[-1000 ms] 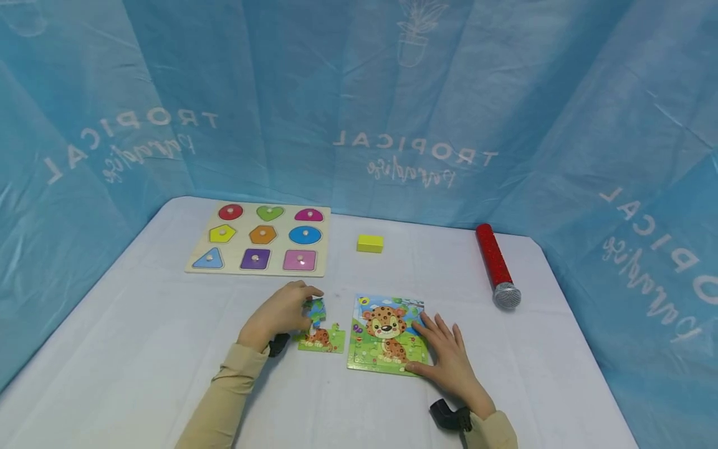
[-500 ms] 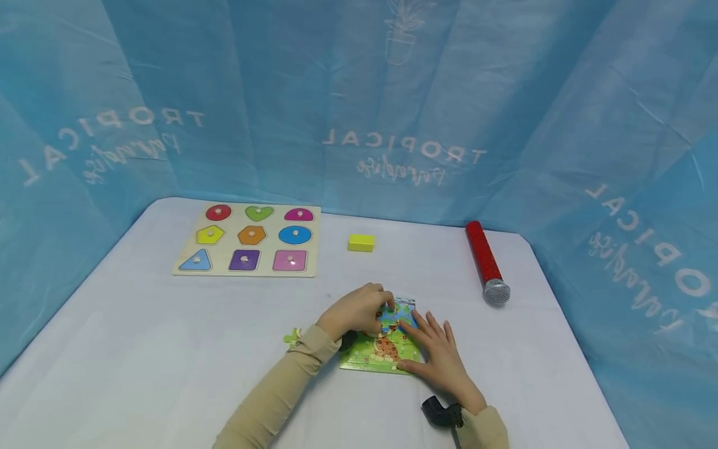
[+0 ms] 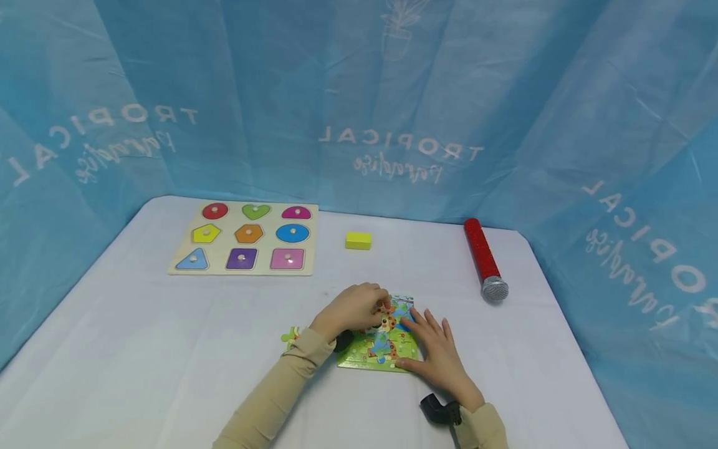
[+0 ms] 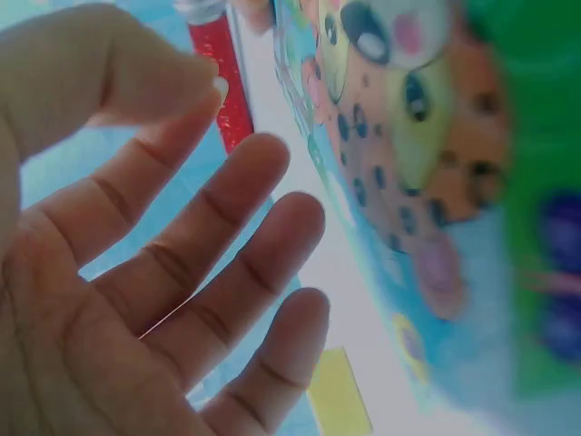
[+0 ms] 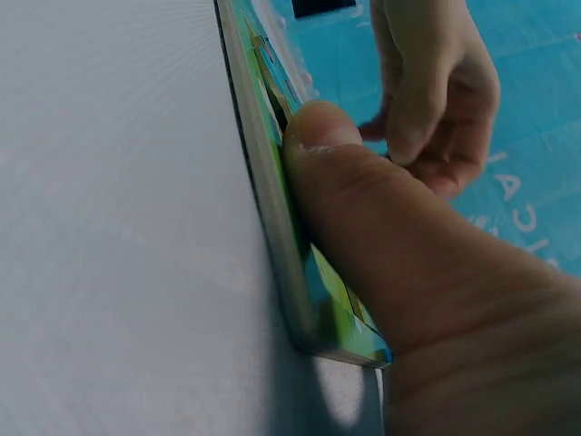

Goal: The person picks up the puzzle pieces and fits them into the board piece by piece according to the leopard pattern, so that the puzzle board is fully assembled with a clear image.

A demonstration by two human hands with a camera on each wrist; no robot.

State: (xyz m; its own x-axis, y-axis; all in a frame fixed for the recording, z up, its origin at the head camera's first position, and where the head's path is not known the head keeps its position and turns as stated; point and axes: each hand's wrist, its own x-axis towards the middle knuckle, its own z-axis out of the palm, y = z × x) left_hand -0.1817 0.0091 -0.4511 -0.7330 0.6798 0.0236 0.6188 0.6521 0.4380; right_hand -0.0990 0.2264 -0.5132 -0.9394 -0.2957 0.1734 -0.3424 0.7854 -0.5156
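Puzzle board (image 3: 354, 360) lies under both hands; a seemingly loose blue piece (image 3: 382, 345) on it could slide if the left hand (image 3: 353, 308) brushes it. That hand's thumb and index meet, anything pinched being impossible to tell; the right hand (image 3: 440, 355) lies spread, thumb on the board. The left sleeve (image 3: 310, 350) partly hides a green piece (image 3: 289, 337); shape board (image 3: 263, 259), yellow block (image 3: 358, 241) and microphone (image 3: 483, 260) lie beyond.

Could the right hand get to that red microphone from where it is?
Probably yes. The right hand rests at the right edge of the puzzle, fingers spread, and the microphone lies farther off on that side, with nothing seen between them. It would likely have to leave the puzzle.
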